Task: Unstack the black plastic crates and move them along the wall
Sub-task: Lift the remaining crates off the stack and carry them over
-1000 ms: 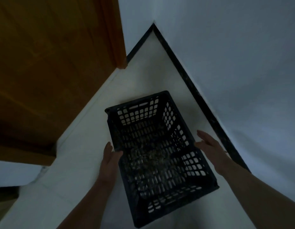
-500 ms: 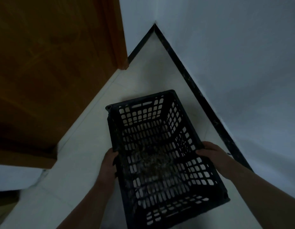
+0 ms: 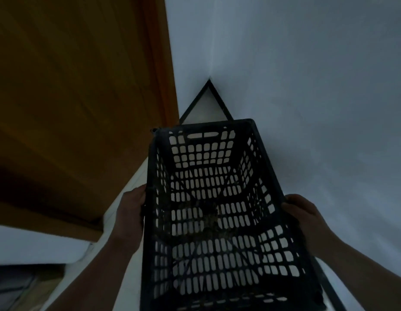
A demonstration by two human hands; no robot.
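- One crate (image 3: 217, 209), open side up, long axis toward the corner.
- My left hand (image 3: 131, 212) and right hand (image 3: 305, 214) each clasp a long rim.

Single head cam, wide-angle, looks fwd & steeply down into a room corner. Close range: black crate (image 3: 208, 209) fills lower centre, left hand (image 3: 129, 212) & right hand (image 3: 305, 214) at its sides. Wooden door (image 3: 71, 97) left, wall (image 3: 318, 86) right. No 2nd view.
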